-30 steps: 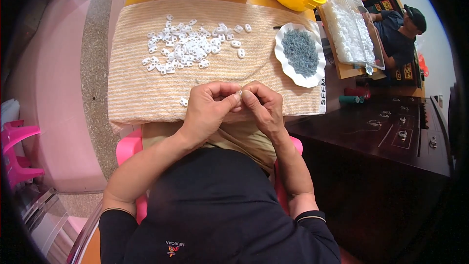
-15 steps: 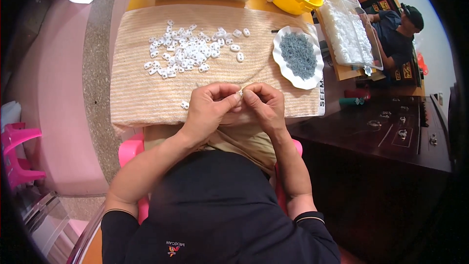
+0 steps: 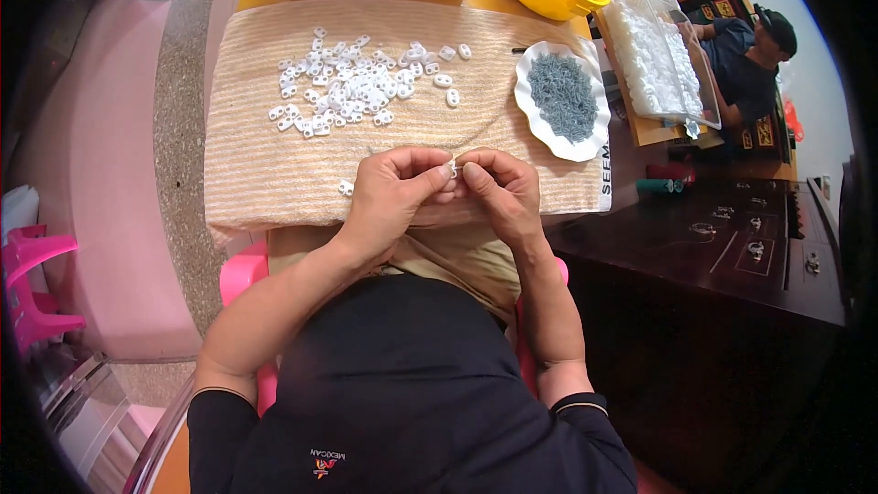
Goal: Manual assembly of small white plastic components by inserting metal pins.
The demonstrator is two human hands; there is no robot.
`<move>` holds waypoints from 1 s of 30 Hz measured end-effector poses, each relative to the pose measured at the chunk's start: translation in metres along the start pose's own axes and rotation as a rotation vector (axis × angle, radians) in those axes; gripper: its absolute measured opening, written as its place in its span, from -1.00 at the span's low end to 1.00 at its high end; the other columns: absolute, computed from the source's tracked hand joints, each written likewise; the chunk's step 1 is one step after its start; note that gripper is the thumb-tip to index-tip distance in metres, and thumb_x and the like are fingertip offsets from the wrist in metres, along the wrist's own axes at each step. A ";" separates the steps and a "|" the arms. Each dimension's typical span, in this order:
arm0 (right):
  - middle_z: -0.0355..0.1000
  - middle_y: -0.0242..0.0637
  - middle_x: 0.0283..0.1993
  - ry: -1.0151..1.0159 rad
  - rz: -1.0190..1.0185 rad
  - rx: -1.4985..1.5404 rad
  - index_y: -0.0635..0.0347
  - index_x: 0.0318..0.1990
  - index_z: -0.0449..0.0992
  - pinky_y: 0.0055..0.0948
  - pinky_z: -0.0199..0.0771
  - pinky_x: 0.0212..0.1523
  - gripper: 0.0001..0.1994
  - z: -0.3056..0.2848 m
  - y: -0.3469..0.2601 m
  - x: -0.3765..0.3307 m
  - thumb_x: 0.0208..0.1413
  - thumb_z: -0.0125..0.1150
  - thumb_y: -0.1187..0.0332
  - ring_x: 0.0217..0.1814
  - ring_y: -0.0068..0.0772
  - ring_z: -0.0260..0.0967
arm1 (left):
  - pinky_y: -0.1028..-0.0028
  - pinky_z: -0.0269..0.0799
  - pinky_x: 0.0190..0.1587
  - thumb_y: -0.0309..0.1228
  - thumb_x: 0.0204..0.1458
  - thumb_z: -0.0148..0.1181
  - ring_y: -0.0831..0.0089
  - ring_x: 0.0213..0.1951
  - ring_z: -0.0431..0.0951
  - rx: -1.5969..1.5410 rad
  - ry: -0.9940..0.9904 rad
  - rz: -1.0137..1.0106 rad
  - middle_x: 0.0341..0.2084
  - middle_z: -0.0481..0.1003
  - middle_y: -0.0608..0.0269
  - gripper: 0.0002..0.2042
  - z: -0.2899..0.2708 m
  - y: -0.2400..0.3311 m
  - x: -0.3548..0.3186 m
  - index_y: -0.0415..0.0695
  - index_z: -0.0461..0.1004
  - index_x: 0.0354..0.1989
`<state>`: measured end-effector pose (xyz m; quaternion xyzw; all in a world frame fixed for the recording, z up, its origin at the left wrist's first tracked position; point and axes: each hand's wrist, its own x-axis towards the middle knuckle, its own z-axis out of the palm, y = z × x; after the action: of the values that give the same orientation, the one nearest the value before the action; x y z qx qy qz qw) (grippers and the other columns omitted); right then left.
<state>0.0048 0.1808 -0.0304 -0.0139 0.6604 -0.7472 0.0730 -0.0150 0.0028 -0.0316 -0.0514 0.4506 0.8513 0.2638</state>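
Hands slightly farther apart, small white piece more exposed

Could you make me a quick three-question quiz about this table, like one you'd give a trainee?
1. What lies in the wavy-edged white plate?
A) grey bits
B) yellow buttons
C) red beads

2. True or false: the left hand and right hand are close together.

3. Fill in: the white pieces with holes lie on a striped ____.

Key: 1. A; 2. true; 3. cloth.
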 end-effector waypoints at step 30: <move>0.48 -0.40 -0.32 0.063 -0.011 -0.161 0.35 -0.15 0.50 -0.67 0.40 -0.30 -0.82 0.009 -0.006 0.003 0.23 0.12 0.40 -0.32 -0.68 0.37 | 0.59 0.55 -0.23 -0.56 0.10 0.16 0.55 -0.36 0.56 -0.013 0.043 0.070 -0.38 0.55 0.21 -0.86 0.004 0.000 -0.002 -0.34 0.49 -0.19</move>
<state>0.0027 0.1719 -0.0240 0.0003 0.7201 -0.6923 0.0467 -0.0125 0.0052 -0.0288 -0.0554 0.4523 0.8615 0.2239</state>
